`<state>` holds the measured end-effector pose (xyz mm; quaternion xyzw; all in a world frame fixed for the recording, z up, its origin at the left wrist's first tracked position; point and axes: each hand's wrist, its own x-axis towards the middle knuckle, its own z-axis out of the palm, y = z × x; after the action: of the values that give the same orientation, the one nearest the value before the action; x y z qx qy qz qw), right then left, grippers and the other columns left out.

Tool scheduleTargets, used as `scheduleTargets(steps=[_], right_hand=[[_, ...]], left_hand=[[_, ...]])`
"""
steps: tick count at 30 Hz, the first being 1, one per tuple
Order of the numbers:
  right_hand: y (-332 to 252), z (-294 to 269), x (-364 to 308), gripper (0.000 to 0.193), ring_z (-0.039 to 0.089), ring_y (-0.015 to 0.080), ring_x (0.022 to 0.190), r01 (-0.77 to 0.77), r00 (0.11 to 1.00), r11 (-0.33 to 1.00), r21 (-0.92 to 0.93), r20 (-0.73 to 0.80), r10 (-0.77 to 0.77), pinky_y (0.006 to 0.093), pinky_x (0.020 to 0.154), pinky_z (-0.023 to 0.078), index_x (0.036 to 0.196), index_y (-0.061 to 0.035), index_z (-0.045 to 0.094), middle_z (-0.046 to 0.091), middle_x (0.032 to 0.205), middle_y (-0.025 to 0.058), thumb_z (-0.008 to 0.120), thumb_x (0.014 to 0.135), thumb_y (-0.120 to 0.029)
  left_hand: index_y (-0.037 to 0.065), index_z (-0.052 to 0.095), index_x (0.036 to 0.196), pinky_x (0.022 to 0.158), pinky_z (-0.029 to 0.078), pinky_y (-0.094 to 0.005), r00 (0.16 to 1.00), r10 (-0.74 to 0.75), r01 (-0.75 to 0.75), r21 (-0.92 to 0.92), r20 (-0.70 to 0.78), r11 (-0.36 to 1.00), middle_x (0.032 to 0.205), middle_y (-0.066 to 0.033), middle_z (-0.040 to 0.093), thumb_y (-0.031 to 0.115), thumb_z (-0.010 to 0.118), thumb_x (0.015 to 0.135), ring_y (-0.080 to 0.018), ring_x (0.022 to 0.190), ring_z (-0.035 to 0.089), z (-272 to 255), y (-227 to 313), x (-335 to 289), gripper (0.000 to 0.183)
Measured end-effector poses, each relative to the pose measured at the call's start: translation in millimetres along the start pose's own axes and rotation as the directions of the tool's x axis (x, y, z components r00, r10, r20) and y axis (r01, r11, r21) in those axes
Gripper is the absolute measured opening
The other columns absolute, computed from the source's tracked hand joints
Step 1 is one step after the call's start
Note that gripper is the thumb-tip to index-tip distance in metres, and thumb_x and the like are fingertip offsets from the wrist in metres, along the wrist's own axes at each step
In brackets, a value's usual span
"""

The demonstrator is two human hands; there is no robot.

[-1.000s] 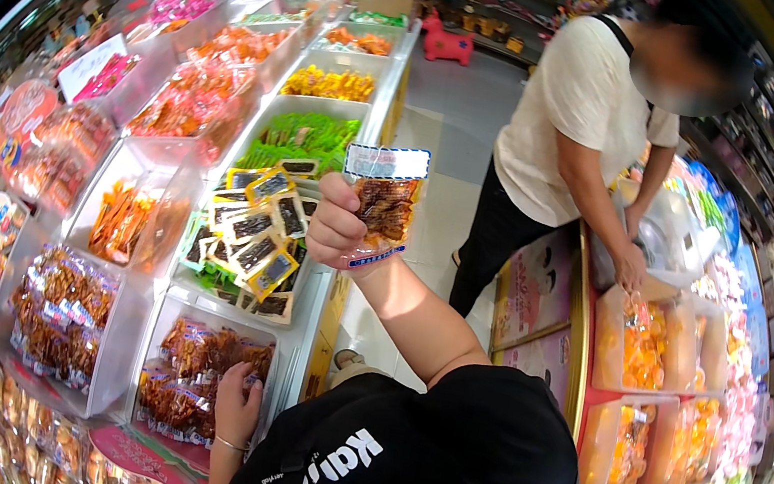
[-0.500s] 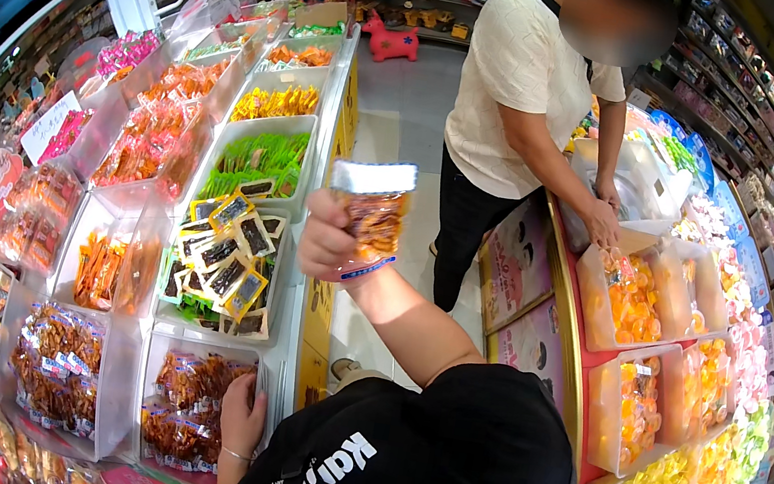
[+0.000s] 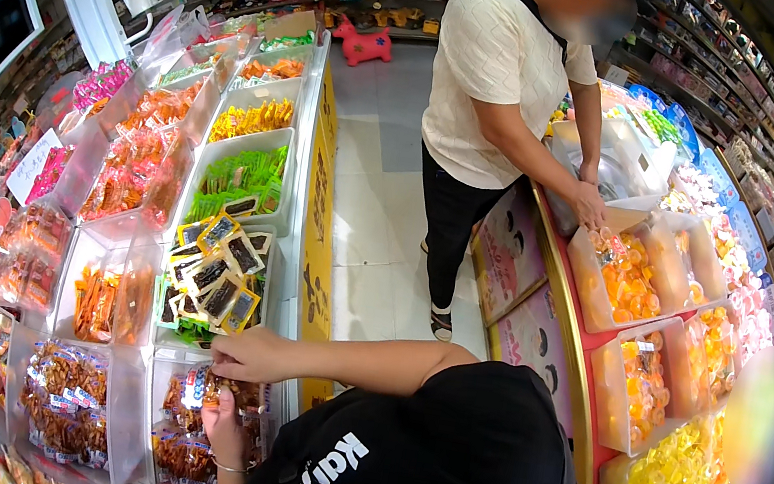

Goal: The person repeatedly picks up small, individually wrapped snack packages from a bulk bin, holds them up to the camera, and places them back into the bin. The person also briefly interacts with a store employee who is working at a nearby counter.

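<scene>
My right hand (image 3: pixel 253 354) reaches over the bin of brown snack packets (image 3: pixel 183 458), its fingers curled down. A small clear snack packet with brown contents (image 3: pixel 212 387) shows just below these fingers. From the near side, my left hand (image 3: pixel 224 429), with a thin bracelet at its wrist, comes up to the same packet. Its fingertips close on the packet's lower part. Part of the packet is hidden by the hands. Just beyond my right hand, a heap of black-and-yellow sachets (image 3: pixel 226 267) lies on green packets.
Clear bins of orange (image 3: pixel 99 303), green (image 3: pixel 240 178) and yellow packets (image 3: pixel 253 117) line the left counter. Across the aisle (image 3: pixel 362 269), another person (image 3: pixel 494 77) reaches into a bin of orange cup sweets (image 3: pixel 623 285). A red toy animal (image 3: pixel 363 44) stands farther back.
My right hand has come down and left from above the aisle to the snack bin, bringing the packet. My left hand has left the bin's edge and meets it. The view has shifted slightly.
</scene>
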<state>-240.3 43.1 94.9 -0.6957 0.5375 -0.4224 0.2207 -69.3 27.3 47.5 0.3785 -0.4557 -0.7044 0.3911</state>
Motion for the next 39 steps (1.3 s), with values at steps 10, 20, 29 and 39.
scheduleTargets(steps=[10,20,29,39], right_hand=[[-180,-165,-3,0.042,0.048,0.028,0.05,0.747,0.24,0.224,0.626,0.06,-0.969,0.0359,0.046,0.038,0.062,-0.0038,0.048,0.044,0.056,0.01,0.052,0.081,-0.042],[-145,-58,68,0.031,0.05,0.0239,0.053,0.216,0.215,-0.044,0.975,-0.092,-0.972,0.0318,0.049,0.043,0.062,-0.0076,0.046,0.048,0.062,0.0058,0.051,0.082,-0.031],[-155,37,100,0.024,0.056,0.0251,0.067,-0.255,0.501,-0.299,0.92,-0.139,-0.854,0.0317,0.057,0.048,0.078,-0.0015,0.057,0.055,0.079,0.0105,0.052,0.084,-0.024],[-64,244,285,0.025,0.054,0.0216,0.092,0.524,0.659,0.841,-0.135,0.69,-0.3,0.0318,0.08,0.043,0.102,-0.0045,0.054,0.055,0.105,0.014,0.054,0.079,-0.016]], left_hand=[[0.006,0.039,0.088,0.042,0.041,-0.0246,0.992,-0.001,0.009,0.06,-0.124,0.998,0.064,-0.0045,0.05,0.021,0.057,0.082,-0.0108,0.048,0.047,-6,-2,-5,0.024],[0.003,0.055,0.076,0.054,0.034,-0.0191,0.955,0.191,-0.16,0.15,-0.225,0.976,0.067,0.0053,0.05,0.018,0.053,0.084,-0.003,0.06,0.041,-26,20,-10,0.016],[-0.001,0.053,0.102,0.072,0.042,-0.0244,0.833,0.19,-0.226,-0.006,-0.519,0.974,0.09,-0.0018,0.058,0.016,0.053,0.085,-0.0086,0.08,0.052,-82,18,-38,0.025],[0.001,0.05,0.107,0.057,0.043,-0.0194,0.617,0.196,-0.281,0.019,-0.762,0.959,0.091,-0.0009,0.056,0.018,0.052,0.086,-0.005,0.07,0.05,-123,8,-39,0.027]])
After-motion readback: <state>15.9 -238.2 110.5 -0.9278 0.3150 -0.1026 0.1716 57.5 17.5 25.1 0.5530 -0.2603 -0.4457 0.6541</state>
